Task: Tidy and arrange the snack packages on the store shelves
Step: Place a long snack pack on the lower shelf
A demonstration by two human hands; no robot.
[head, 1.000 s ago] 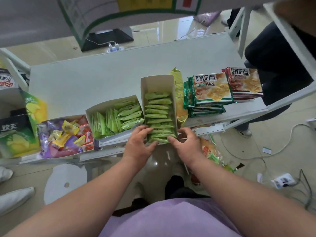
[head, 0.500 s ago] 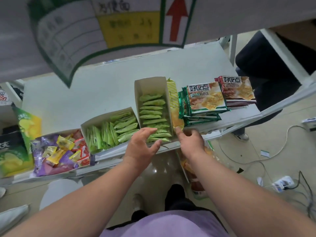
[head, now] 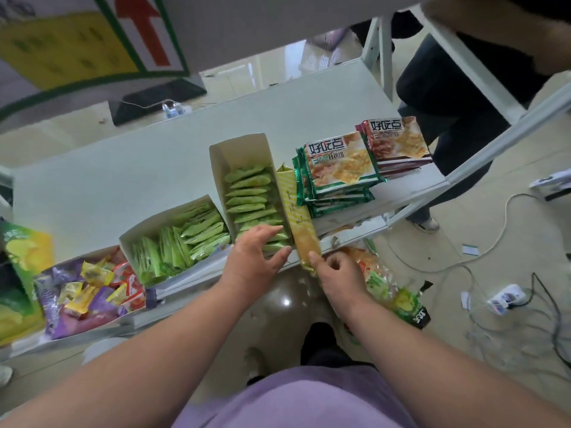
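A tall cardboard box of small green packets stands on the white shelf. My left hand rests with straight fingers on the packets at the box's front end. A yellow-green striped package lies wedged along the box's right side. My right hand pinches its near end at the shelf's front edge. Left of the tall box sits a second box of green packets, turned at an angle.
A green cookie-pack stack and a red one lie at the shelf's right. Mixed candies and green chip bags sit at left. More snack bags show below. Someone in dark trousers stands behind the shelf; cables cross the floor.
My right hand left the tall box's front and took hold of the yellow-green package's near end. My left hand slid onto the front packets. The camera view shifted.
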